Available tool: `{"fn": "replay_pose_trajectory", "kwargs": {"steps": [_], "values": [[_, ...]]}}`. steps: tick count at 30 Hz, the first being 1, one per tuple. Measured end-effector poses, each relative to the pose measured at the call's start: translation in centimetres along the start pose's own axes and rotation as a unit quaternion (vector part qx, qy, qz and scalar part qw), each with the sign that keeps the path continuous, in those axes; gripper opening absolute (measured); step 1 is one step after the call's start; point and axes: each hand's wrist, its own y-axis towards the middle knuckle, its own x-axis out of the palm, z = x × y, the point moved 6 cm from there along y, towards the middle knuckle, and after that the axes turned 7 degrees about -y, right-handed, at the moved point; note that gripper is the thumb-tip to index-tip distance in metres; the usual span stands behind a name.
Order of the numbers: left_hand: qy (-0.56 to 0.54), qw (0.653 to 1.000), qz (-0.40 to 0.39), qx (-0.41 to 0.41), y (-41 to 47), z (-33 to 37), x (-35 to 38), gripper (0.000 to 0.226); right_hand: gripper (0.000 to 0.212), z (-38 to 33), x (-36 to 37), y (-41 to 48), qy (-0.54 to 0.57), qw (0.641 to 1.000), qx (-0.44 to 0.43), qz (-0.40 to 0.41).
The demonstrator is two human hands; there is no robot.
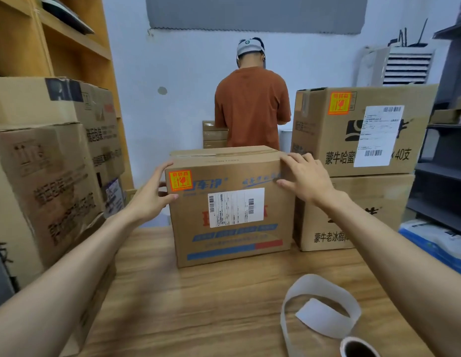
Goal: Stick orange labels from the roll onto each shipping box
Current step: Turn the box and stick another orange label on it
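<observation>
We see soft, even light, blurred print on the stacked brown cardboard boxes left of our left fingers, and bowed frame edges.

Cropped at the bottom edge: label roll (just its core's rim). Unreadably small: print on the shipping label. Blurred: lettering on the left carton.
</observation>
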Motion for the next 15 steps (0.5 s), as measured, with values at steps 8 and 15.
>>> {"fn": "replay_pose_trajectory", "kwargs": {"steps": [8,15], "values": [[-0.011,1.0,-0.016,-0.012,3.3,-0.7,1.7,0.08,0.055,1.5,1.6,1.4,-0.01,1.0,0.016,0.01],[-0.032,0.999,-0.039,-0.005,2.9,0.0,2.8,0.078,0.05,2.0,1.2,0.8,-0.003,0.999,0.041,0.012]]}}
